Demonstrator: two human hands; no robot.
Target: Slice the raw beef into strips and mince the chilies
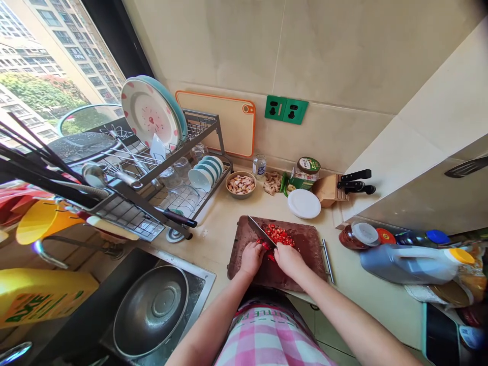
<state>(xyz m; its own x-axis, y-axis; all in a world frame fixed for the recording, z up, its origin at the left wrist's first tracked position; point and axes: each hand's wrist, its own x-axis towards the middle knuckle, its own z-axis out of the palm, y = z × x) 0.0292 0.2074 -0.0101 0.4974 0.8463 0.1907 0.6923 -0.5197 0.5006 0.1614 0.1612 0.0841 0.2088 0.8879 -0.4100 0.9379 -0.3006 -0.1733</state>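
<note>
My right hand [286,256] is closed around the handle of a kitchen knife [260,230], whose blade points up and left over the chopping board. Close beside the blade, my left hand [251,258] has its fingers curled onto red chili peppers [266,245]. Chopped red chili pieces [281,235] lie in a pile on the far side of the knife. All of this rests on a brown chopping board [244,236] on the counter. The right fingers cover the knife's handle.
Behind the board stand a bowl of garlic cloves [241,184], ginger [273,183], a white plate [304,204] and a knife block [328,190]. A dish rack [179,147] is at left, above a sink holding a wok [152,310]. Bottles and jars [412,262] line the right side.
</note>
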